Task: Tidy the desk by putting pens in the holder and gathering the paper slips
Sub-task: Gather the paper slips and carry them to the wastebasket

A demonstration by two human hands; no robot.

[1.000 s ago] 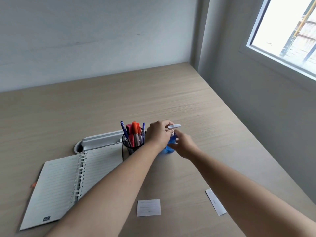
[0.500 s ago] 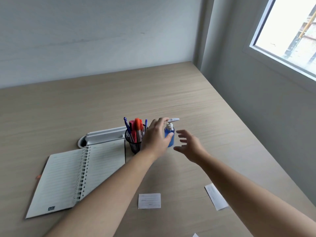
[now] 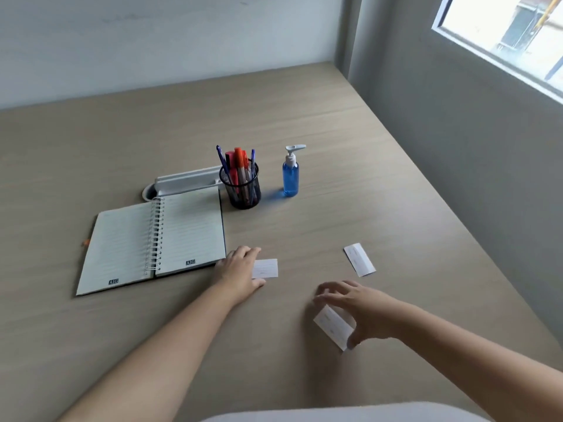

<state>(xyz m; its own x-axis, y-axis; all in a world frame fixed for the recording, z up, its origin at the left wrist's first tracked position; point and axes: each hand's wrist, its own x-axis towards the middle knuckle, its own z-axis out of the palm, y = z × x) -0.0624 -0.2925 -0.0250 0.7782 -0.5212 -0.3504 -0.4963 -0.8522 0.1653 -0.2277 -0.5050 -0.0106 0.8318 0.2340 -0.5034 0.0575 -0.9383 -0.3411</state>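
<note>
A black mesh holder (image 3: 242,190) stands mid-desk with several pens and markers (image 3: 239,166) upright in it. Three white paper slips lie on the near part of the desk. My left hand (image 3: 239,272) rests flat, fingers on the left edge of the middle slip (image 3: 267,268). My right hand (image 3: 355,309) hovers spread over the near slip (image 3: 332,327), thumb and fingers at its two ends; whether it grips it is unclear. The third slip (image 3: 359,259) lies alone to the right.
A blue pump bottle (image 3: 291,175) stands right of the holder. An open spiral notebook (image 3: 152,242) lies at the left, with a grey cable tray (image 3: 182,182) behind it. The desk (image 3: 335,123) meets walls at the back and right.
Both hands let go of the blue pump bottle, which now stands right of the holder. They have pulled back toward me and come down onto the paper slips.
</note>
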